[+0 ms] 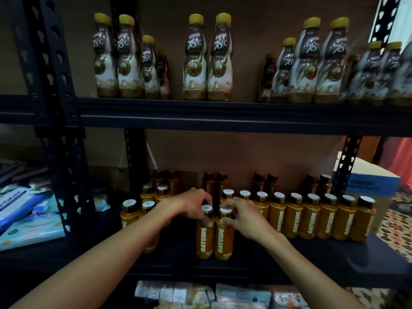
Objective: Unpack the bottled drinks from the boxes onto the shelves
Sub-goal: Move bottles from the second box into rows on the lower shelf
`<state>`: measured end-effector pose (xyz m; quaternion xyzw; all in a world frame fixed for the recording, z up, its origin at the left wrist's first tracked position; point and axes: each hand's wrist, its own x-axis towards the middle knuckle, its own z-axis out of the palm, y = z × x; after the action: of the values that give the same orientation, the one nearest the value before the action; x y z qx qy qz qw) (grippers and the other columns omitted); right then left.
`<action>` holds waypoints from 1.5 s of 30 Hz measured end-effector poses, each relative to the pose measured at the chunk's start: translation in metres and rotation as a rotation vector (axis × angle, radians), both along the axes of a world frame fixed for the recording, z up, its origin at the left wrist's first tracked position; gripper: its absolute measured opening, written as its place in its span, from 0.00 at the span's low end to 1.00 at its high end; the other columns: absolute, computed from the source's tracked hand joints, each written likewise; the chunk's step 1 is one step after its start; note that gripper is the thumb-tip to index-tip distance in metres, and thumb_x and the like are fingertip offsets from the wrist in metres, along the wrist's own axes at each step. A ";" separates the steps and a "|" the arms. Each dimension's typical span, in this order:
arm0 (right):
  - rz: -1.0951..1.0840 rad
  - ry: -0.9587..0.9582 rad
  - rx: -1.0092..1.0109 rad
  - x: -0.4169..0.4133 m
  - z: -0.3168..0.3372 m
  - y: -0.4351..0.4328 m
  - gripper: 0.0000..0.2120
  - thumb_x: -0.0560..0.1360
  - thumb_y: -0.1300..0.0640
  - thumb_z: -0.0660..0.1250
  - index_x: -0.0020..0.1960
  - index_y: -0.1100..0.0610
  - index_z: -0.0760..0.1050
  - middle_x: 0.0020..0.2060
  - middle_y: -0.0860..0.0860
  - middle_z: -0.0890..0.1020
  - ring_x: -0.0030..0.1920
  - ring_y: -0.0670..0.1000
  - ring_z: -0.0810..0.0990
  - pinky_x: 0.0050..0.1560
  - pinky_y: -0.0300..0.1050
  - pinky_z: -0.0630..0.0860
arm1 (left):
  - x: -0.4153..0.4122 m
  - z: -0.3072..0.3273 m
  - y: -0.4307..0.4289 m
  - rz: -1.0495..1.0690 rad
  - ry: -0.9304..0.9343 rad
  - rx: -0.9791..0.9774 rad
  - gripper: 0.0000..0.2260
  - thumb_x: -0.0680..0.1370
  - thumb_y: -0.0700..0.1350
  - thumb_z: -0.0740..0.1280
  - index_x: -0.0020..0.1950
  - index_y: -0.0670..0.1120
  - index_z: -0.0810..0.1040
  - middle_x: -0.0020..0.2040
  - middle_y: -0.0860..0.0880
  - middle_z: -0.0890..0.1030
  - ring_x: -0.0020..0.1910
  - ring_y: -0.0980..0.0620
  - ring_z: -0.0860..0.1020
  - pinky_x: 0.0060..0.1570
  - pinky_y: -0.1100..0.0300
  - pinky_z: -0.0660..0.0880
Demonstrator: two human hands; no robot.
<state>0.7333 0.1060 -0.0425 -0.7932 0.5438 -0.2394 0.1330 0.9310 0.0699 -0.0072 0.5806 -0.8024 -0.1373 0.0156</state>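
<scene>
While gripping left bottle (205, 239) by neck with left hand (194, 206), gripping right bottle (223, 241) with right hand (247, 217). Upright, caps up, touching

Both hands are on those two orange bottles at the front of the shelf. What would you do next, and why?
Probably push the pair back into line. The left hand grips the left Oatside bottle at its cap, the right hand the right Oatside bottle; both stand upright on the lower shelf, forward of the row.
</scene>
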 end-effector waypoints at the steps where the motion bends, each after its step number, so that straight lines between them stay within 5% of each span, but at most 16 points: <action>1: -0.001 0.001 0.002 0.000 0.000 0.001 0.21 0.75 0.49 0.75 0.66 0.46 0.76 0.67 0.46 0.76 0.65 0.48 0.72 0.57 0.40 0.67 | 0.000 0.000 0.000 0.001 0.006 0.004 0.28 0.70 0.55 0.78 0.67 0.55 0.74 0.72 0.46 0.68 0.69 0.44 0.70 0.62 0.50 0.72; 5: -0.018 -0.005 0.008 -0.001 -0.005 -0.001 0.20 0.74 0.47 0.75 0.65 0.44 0.76 0.69 0.46 0.74 0.65 0.51 0.74 0.63 0.46 0.70 | -0.002 0.001 0.004 -0.008 0.016 0.001 0.28 0.71 0.54 0.77 0.68 0.54 0.73 0.72 0.46 0.68 0.69 0.44 0.70 0.60 0.52 0.72; 9: 0.014 -0.004 -0.002 -0.003 -0.005 0.001 0.21 0.74 0.46 0.75 0.65 0.44 0.76 0.67 0.44 0.76 0.59 0.45 0.73 0.57 0.41 0.69 | -0.001 0.002 0.004 -0.026 0.004 0.015 0.28 0.71 0.55 0.77 0.68 0.54 0.73 0.72 0.47 0.69 0.69 0.45 0.70 0.61 0.51 0.72; 15: -0.076 -0.101 0.005 -0.016 0.016 -0.015 0.25 0.73 0.31 0.66 0.68 0.37 0.71 0.67 0.47 0.76 0.58 0.50 0.80 0.54 0.49 0.81 | -0.010 0.034 -0.005 -0.025 0.095 -0.002 0.31 0.74 0.64 0.69 0.73 0.52 0.69 0.67 0.48 0.75 0.62 0.48 0.76 0.61 0.53 0.75; 23: -0.179 0.106 0.079 -0.039 0.038 -0.069 0.28 0.74 0.45 0.74 0.71 0.49 0.73 0.68 0.53 0.77 0.66 0.55 0.77 0.65 0.52 0.76 | -0.061 0.028 -0.050 0.057 0.097 -0.077 0.27 0.75 0.56 0.73 0.71 0.49 0.72 0.65 0.47 0.77 0.61 0.47 0.77 0.58 0.54 0.75; 25: -0.178 0.194 0.171 -0.038 0.031 -0.077 0.32 0.74 0.48 0.75 0.75 0.50 0.69 0.71 0.55 0.74 0.62 0.56 0.81 0.59 0.51 0.80 | -0.072 0.015 -0.061 0.065 0.082 -0.042 0.27 0.75 0.52 0.74 0.71 0.48 0.71 0.66 0.47 0.76 0.62 0.46 0.76 0.55 0.55 0.74; 29: -0.170 0.167 0.254 -0.035 0.018 -0.090 0.36 0.76 0.66 0.72 0.79 0.53 0.62 0.76 0.59 0.64 0.38 0.51 0.87 0.35 0.41 0.82 | -0.080 -0.005 -0.075 0.069 0.042 -0.021 0.28 0.74 0.47 0.75 0.72 0.47 0.70 0.68 0.45 0.75 0.65 0.44 0.75 0.61 0.52 0.74; 34: -0.159 0.079 0.220 -0.032 0.009 -0.102 0.32 0.72 0.64 0.77 0.74 0.56 0.70 0.72 0.60 0.67 0.33 0.50 0.86 0.39 0.44 0.84 | -0.069 -0.008 -0.083 0.063 0.032 -0.017 0.32 0.72 0.48 0.77 0.74 0.48 0.70 0.70 0.46 0.74 0.68 0.44 0.73 0.65 0.51 0.72; 40: -0.133 -0.037 0.228 -0.009 -0.001 -0.109 0.20 0.69 0.59 0.80 0.58 0.55 0.77 0.63 0.61 0.76 0.31 0.50 0.86 0.32 0.38 0.78 | -0.034 -0.008 -0.088 0.153 0.018 0.004 0.35 0.73 0.48 0.76 0.76 0.49 0.66 0.72 0.46 0.72 0.71 0.44 0.70 0.68 0.51 0.69; 45: -0.162 -0.075 0.209 0.005 -0.003 -0.109 0.28 0.72 0.55 0.79 0.68 0.57 0.73 0.67 0.57 0.70 0.34 0.45 0.77 0.30 0.30 0.69 | -0.018 -0.010 -0.089 0.182 0.049 0.004 0.34 0.74 0.46 0.75 0.77 0.49 0.65 0.73 0.46 0.71 0.72 0.44 0.69 0.68 0.52 0.68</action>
<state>0.7380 -0.0032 -0.0459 -0.7190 0.6228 -0.2212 0.2153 0.9130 -0.0193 -0.0175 0.6478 -0.7452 -0.1513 0.0465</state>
